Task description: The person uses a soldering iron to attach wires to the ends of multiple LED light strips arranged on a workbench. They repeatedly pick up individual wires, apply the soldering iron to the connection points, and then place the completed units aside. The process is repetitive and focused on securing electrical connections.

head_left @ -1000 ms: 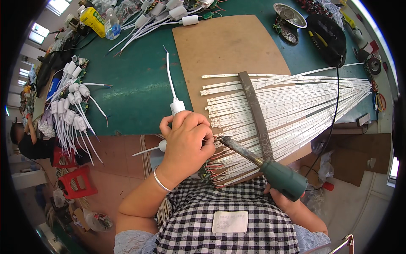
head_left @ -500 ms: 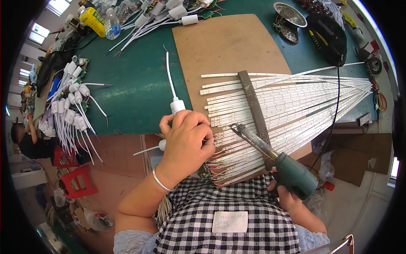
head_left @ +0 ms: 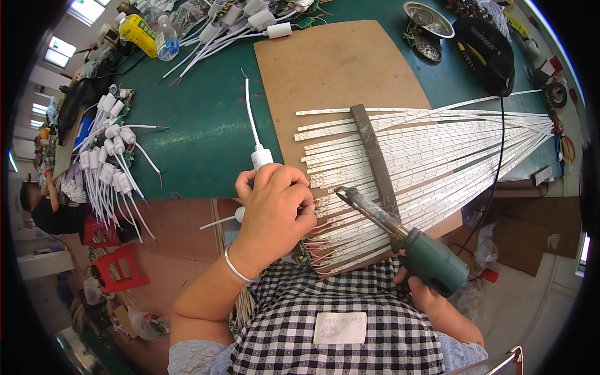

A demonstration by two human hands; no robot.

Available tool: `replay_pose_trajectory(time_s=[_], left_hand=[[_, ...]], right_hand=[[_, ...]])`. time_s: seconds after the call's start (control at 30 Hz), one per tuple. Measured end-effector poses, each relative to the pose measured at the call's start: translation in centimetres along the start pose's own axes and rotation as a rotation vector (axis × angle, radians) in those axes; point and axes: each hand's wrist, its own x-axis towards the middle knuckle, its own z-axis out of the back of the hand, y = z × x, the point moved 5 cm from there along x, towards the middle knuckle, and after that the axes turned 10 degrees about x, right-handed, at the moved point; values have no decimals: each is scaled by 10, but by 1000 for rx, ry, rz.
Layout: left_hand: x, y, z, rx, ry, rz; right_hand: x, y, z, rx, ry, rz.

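Left hand (head_left: 275, 206) is closed over a white plug (head_left: 261, 156) at the near ends of the LED strips (head_left: 425, 156); its wire (head_left: 250, 112) runs up across the green bench (head_left: 200, 125). Right hand (head_left: 431, 294) is wrapped round the green grip of a soldering iron (head_left: 400, 234), tip up-left, just beside the left hand's fingers and over the strip ends. Strips fan out rightward on a brown board (head_left: 331, 69), with a dark bar (head_left: 375, 156) lying across them. More white plugs (head_left: 106, 156) are piled at the bench's left edge, well apart. Black cord (head_left: 500, 144) crosses the strips on the right.
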Motion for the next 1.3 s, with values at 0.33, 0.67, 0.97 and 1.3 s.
replay_pose_trajectory(time_s=[0.33, 0.67, 0.97, 1.3], left_hand=[[0, 0, 0, -1, 3, -4], [1, -1, 1, 14, 15, -8], [1, -2, 2, 28, 22, -5], [1, -3, 11, 52, 22, -27]], right_hand=[[14, 19, 2, 230, -167, -55], [16, 17, 5, 267, -231, 42], [16, 14, 5, 271, -223, 41], [11, 5, 9, 240, -208, 29]])
